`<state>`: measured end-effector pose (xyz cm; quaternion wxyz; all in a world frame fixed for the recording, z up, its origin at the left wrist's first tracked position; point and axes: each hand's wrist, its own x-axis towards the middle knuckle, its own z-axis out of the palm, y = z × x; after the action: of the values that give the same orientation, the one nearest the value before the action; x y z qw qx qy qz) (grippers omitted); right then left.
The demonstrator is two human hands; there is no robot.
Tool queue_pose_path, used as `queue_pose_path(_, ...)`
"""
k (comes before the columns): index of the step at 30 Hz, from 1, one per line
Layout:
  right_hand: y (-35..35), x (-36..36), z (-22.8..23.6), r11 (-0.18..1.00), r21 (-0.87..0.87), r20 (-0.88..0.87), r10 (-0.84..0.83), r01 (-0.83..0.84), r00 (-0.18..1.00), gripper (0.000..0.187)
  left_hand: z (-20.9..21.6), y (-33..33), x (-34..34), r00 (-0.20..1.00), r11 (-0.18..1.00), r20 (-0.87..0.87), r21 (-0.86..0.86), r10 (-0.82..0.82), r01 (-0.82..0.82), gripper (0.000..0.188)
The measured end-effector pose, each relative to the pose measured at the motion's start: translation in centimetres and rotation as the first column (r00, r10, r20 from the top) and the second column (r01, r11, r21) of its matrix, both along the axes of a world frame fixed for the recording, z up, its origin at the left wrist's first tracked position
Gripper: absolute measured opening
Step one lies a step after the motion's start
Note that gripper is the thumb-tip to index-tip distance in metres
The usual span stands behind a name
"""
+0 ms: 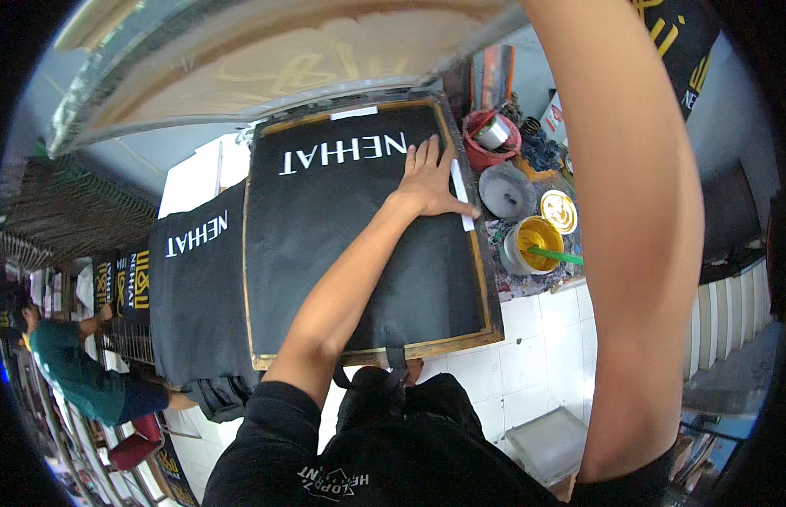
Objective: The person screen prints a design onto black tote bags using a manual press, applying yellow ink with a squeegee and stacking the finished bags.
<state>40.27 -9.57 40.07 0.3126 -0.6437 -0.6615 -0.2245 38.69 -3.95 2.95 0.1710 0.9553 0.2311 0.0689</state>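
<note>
White tiles make the floor [473,372] below the person, and a grey flat tray [549,439] lies on it. Nearest above it is a board [448,345] with a wooden rim. On this board a black cloth bag [359,253] lies flat, its strap [395,365] hanging over the near edge. Left of the board, just beside it, lies a second black bag [203,296]; both bags carry white lettering.

The left hand [425,184] rests palm down on the first bag, near its far right corner; its fingers are spread and grip nothing. The right arm [638,220] reaches upward out of view, so I cannot tell what its fingers do.

To the right of the board stand a white tub [513,252] of yellow paint with a green stick [555,254], a grey bowl [504,194] and a red bucket [484,150]. Farther, a large framed screen [266,72] is tilted above the board. At the blurred left side, a co-worker [80,372] in dark green seems to touch dark printed cloth [135,283].
</note>
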Motion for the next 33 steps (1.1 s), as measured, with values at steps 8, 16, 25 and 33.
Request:
queue_pose_path(8, -9.5, -5.1, -15.3, 1.0, 0.025, -0.048, 0.008, -0.006, 0.999, 0.035, 7.4, -10.1, -28.6, 0.179, 0.715, 0.85, -0.516, 0.495, 0.472, 0.042)
queue_pose_path(16, -14.9, -8.3, -33.6, 0.948, -0.316, 0.005, 0.036, -0.033, 0.999, 0.027, -3.0, -18.0, -34.6, 0.564, -0.016, 0.03, -0.997, 0.825, 0.076, 0.025)
queue_pose_path(25, -14.0, -6.6, -29.2, 0.822, -0.541, -0.152, 0.112, -0.178, 0.982, 0.029, -2.8, -17.3, -35.4, 0.631, -0.141, -0.081, -0.989, 0.771, 0.045, 0.03)
queue_pose_path(33, -16.3, -8.2, -33.1, 0.907, -0.394, 0.003, 0.165, -0.15, 0.986, 0.019, -2.9, -17.4, -35.2, 0.601, -0.202, -0.076, -0.969, 0.796, 0.145, 0.029)
